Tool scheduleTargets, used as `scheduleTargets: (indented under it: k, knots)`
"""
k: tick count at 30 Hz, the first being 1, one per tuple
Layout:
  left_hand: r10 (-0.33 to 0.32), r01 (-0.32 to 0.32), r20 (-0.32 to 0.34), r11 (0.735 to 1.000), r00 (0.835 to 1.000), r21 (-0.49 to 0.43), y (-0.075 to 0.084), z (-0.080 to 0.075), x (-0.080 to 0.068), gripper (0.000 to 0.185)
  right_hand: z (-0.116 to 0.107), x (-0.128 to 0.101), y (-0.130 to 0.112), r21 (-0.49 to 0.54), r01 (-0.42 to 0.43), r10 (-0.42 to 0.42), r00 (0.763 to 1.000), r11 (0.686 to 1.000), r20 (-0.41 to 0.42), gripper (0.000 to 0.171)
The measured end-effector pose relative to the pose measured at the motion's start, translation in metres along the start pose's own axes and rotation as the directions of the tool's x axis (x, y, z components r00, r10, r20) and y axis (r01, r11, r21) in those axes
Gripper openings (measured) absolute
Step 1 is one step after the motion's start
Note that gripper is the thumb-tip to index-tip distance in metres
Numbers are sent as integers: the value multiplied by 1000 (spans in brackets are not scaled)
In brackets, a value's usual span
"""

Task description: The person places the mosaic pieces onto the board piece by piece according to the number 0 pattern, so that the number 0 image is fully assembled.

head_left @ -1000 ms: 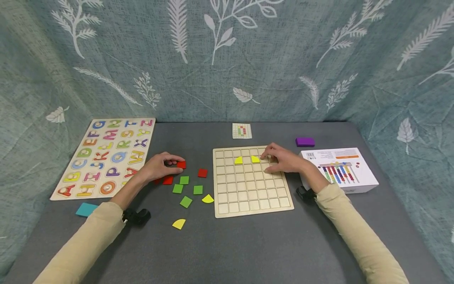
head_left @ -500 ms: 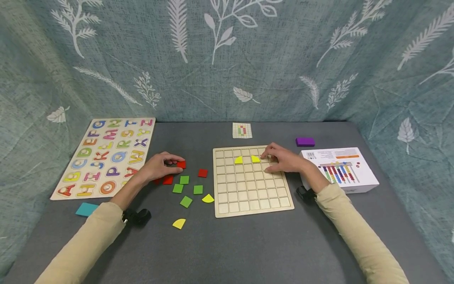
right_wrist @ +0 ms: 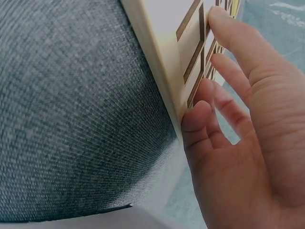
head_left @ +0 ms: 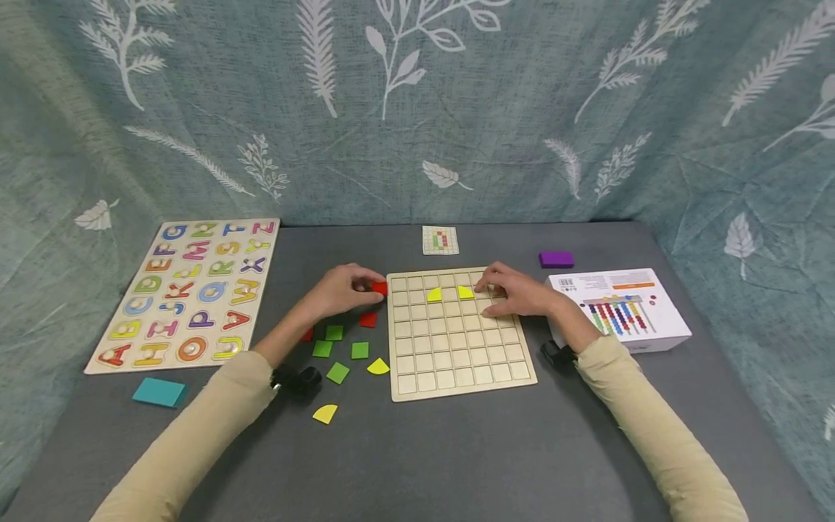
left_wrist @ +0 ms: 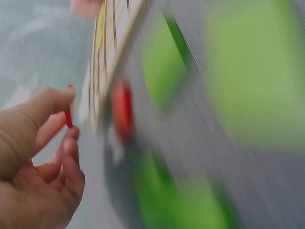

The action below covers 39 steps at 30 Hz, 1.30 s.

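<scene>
My left hand (head_left: 341,291) pinches a red square tile (head_left: 379,288) between thumb and fingertips, just off the left edge of the wooden grid board (head_left: 462,341). In the left wrist view the red tile (left_wrist: 68,114) appears edge-on, clear of the table. My right hand (head_left: 520,294) rests on the board's upper right part, fingers relaxed; in the right wrist view its fingertips touch the squares. Two yellow quarter-circle tiles, one left (head_left: 434,295) and one right (head_left: 466,292), lie on the board near those fingers. Below my left hand lie another red tile (head_left: 368,320) and several green tiles (head_left: 359,351).
Two yellow quarter-circles (head_left: 378,366) lie left of the board. A small pattern card (head_left: 440,241) sits behind it. An alphabet board (head_left: 189,293) and teal block (head_left: 159,392) are at left; a purple block (head_left: 557,259) and white box (head_left: 620,312) at right.
My left hand has lifted a red tile from the pile and carried it right, to the board's left edge. My right hand has stayed in place on the board.
</scene>
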<state>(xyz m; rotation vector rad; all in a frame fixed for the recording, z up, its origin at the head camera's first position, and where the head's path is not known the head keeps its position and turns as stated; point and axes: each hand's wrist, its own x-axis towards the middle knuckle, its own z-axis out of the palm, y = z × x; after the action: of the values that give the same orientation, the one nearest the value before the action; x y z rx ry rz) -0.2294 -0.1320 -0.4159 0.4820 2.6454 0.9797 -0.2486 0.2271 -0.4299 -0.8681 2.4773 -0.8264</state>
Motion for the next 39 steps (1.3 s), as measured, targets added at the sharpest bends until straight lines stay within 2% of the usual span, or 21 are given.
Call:
scheduleTargets:
  k: [5, 8, 10, 16, 25, 32, 33, 36, 39]
  knots:
    - [145, -148, 44, 987, 988, 68, 53, 30, 32, 35, -1, 1, 0, -8, -5, 5, 1000, 1000, -7, 40]
    - [198, -204, 57, 970, 979, 135, 72, 44, 47, 30, -1, 0, 1, -13, -2, 2, 1000, 1000, -7, 39]
    - [203, -213, 69, 957, 977, 199, 79, 50, 53, 26, -1, 0, 1, -13, 2, -2, 1000, 1000, -7, 39]
    - [160, -180, 92, 938, 983, 296, 84, 58, 61, 18, -1, 0, 1, -18, 13, -13, 1000, 1000, -11, 38]
    - [154, -180, 110, 941, 982, 286, 89, 61, 66, 14, 0, -1, 1, -20, 24, -24, 1000, 1000, -18, 38]
    - [106, -140, 130, 948, 986, 287, 91, 62, 66, 10, 3, -2, 1, -15, 10, -10, 1000, 1000, -11, 38]
    - [117, -154, 141, 943, 983, 294, 91, 62, 66, 10, 3, -2, 2, -16, 8, -8, 1000, 1000, -11, 38]
    - [203, -247, 165, 916, 965, 316, 89, 60, 61, 15, 3, -1, 3, -16, 15, -15, 1000, 1000, -14, 38]
    - [260, -291, 145, 917, 955, 274, 85, 51, 47, 21, 0, 1, 3, -18, 16, -16, 1000, 1000, -18, 38]
